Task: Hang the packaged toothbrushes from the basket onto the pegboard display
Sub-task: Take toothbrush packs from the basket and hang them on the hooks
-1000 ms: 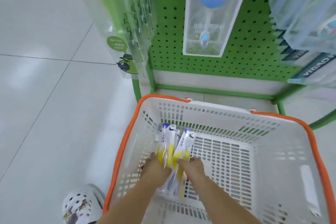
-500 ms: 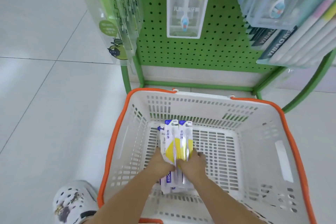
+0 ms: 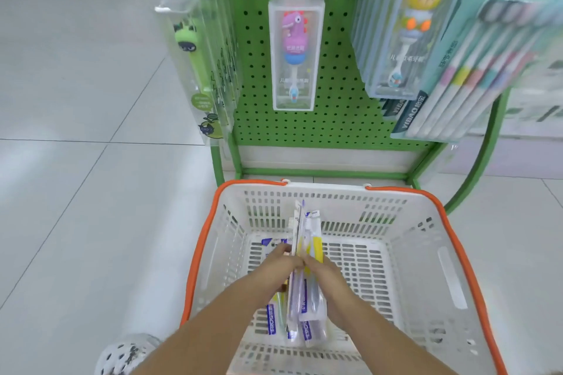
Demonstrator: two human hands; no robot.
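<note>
Hands: your left hand (image 3: 278, 266) and right hand (image 3: 324, 272) pinch a bundle of toothbrush packs (image 3: 306, 240) between them, fingers curled round its middle.
Packs: held edge-on, tops toward the pegboard (image 3: 341, 113), above the basket (image 3: 405, 253) floor; more packs (image 3: 274, 318) lie flat under your wrists.
Materials: glossy clear wrap with yellow and blue print; white slotted plastic basket, orange rim; green perforated board.
Change: half a second ago the bundle faced you flat; now it's turned on edge and lifted higher.

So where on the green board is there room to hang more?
Bare pegboard shows on either side of the dinosaur toothbrush box, and below it. The left edge and the right side are crowded with hanging packs.
</note>
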